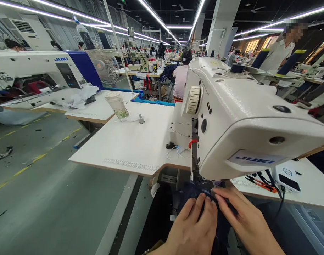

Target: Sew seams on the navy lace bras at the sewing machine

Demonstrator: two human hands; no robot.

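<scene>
My left hand (192,226) and my right hand (243,219) rest side by side on a piece of dark navy fabric (196,189) just under the head of a white Juki sewing machine (244,120). Both hands have their fingers curled and pressed onto the cloth, fingertips nearly touching near the needle area. Most of the fabric is hidden beneath my hands and the machine head.
A white work table (130,141) extends left of the machine with a clear plastic cup (117,105) on it. Orange-handled snips (260,183) lie on the right. Other sewing stations, a fan (106,67), a seated person (181,76) and a standing person (280,49) are behind. Grey floor lies left.
</scene>
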